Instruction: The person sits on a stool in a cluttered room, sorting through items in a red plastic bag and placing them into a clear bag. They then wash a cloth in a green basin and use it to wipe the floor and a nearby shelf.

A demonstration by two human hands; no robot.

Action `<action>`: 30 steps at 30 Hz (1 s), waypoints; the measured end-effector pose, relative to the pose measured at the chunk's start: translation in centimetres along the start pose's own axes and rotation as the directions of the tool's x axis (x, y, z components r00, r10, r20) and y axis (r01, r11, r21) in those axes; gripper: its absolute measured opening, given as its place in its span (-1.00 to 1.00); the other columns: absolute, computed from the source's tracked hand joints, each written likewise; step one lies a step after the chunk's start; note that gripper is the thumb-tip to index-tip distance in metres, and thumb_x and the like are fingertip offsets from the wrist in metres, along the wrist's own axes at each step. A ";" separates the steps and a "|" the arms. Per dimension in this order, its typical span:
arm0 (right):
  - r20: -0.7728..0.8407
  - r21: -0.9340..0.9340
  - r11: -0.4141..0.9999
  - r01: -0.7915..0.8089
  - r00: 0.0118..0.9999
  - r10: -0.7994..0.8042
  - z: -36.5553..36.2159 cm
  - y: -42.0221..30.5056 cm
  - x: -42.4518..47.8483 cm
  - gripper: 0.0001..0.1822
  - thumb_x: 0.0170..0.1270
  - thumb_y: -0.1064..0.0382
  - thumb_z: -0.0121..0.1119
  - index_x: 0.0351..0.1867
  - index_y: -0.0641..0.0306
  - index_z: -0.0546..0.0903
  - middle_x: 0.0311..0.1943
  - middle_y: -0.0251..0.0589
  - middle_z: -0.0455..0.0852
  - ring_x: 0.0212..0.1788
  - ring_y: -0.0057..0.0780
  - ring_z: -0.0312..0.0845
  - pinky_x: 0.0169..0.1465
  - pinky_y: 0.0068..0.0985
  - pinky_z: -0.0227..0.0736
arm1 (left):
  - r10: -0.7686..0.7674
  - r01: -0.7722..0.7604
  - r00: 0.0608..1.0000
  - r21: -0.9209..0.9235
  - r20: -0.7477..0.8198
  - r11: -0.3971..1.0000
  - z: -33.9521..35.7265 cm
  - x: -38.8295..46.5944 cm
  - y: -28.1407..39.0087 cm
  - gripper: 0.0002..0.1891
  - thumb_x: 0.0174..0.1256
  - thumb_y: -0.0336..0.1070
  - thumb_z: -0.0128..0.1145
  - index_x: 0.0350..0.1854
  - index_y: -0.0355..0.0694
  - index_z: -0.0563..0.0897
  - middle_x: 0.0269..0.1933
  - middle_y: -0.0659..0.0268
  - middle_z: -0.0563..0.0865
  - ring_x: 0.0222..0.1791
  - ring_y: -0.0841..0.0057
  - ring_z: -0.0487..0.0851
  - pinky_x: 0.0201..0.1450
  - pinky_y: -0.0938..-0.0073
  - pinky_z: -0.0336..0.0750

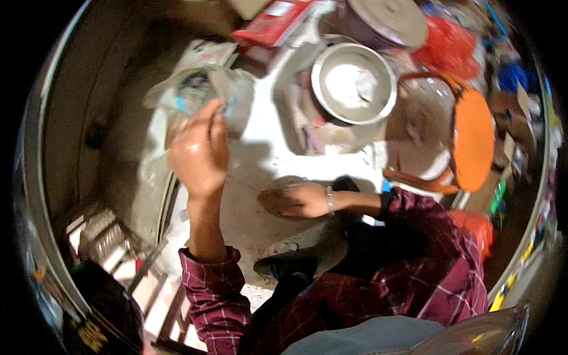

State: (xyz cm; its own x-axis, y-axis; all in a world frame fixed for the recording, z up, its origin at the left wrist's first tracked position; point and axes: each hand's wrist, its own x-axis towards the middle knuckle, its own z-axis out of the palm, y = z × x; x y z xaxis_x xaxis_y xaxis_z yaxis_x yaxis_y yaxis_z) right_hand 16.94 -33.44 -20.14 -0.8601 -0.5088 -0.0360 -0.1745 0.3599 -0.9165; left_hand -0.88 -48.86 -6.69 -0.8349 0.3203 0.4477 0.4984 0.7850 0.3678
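My left hand [197, 153] is raised at the mouth of a pale plastic bag [242, 97]. Its index finger points over the opening, and the other fingers curl out of sight, so I cannot tell whether they pinch anything. Something dark and blue shows inside the bag [191, 91]. Lower and to the right, my right hand [306, 200] hangs over the pale floor [248, 177], with a clear bangle at the wrist. Its fingertips blur into a dark brown patch, which could be an object or shadow.
A round metal bowl [316, 84] stands ahead, right of the bag. Behind it are a lidded purple pot [390, 22] and a red box [270, 22]. An orange plastic item [474, 142] lies at the right. A slatted wooden piece [155, 284] stands at the lower left. My shoe [284, 266] is below.
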 end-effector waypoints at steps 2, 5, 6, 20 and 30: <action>0.310 -0.071 0.937 -0.343 0.885 0.348 -1.0 0.3 -0.2 -0.57 0.16 -0.03 0.18 -0.15 0.32 0.54 -0.34 0.09 0.62 -0.29 0.00 0.56 -0.24 -0.20 0.45 | 0.016 -0.025 0.999 -0.201 -0.045 0.979 1.4 0.9 3.1 -0.83 0.19 -0.36 0.16 -0.19 -0.20 0.69 -0.33 0.15 0.71 -0.37 0.32 0.67 -0.28 0.42 0.52; 0.187 0.009 0.941 -0.338 0.925 0.330 1.2 3.1 -1.8 -0.51 0.16 -0.10 0.15 -0.13 0.34 0.55 -0.34 0.12 0.63 -0.24 0.03 0.57 -0.19 -0.18 0.47 | -0.097 0.053 0.994 -0.584 -0.044 0.810 1.7 3.1 8.1 -0.84 0.25 -0.47 0.10 -0.17 -0.34 0.67 -0.31 0.25 0.73 -0.41 0.68 0.59 -0.35 0.64 0.47; 0.121 0.030 0.951 -0.309 0.945 0.303 1.6 3.3 -2.1 -0.50 0.16 -0.11 0.15 -0.13 0.33 0.55 -0.34 0.11 0.63 -0.25 0.03 0.58 -0.19 -0.18 0.47 | -0.153 0.137 0.988 -0.684 0.038 0.716 1.7 3.5 9.7 -0.84 0.25 -0.45 0.10 -0.17 -0.34 0.67 -0.32 0.30 0.72 -0.41 0.71 0.57 -0.34 0.68 0.46; 0.025 0.328 0.922 -0.205 0.978 0.208 -1.0 -0.7 1.2 -0.58 0.19 0.04 0.16 -0.05 0.31 0.54 -0.29 0.05 0.66 -0.25 -0.09 0.60 -0.13 -0.27 0.46 | 0.104 0.279 0.912 -0.787 0.397 0.551 3.4 0.2 10.6 -0.80 0.24 -0.51 -0.03 -0.14 -0.24 0.60 -0.11 0.17 0.64 -0.14 0.33 0.64 -0.11 0.43 0.52; 0.178 0.108 0.874 -0.474 0.874 0.452 -0.4 -1.4 0.2 -0.63 0.14 0.13 0.21 -0.08 0.28 0.49 -0.32 0.06 0.61 -0.31 -0.08 0.57 -0.27 -0.36 0.44 | -0.529 0.572 0.819 -0.243 0.223 0.783 0.9 -5.4 -20.1 -0.75 0.14 -0.34 0.04 -0.14 -0.27 0.61 -0.23 0.09 0.67 -0.20 0.31 0.61 -0.12 0.45 0.44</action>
State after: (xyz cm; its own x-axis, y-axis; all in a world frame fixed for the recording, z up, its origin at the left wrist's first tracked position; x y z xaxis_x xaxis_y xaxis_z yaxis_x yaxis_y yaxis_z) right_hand 16.85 -33.75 -18.73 -0.7450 -0.4214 -0.5171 0.3075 0.4710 -0.8268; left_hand -6.59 -65.86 -17.24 -0.9993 -0.0353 -0.0096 -0.0308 0.6692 0.7424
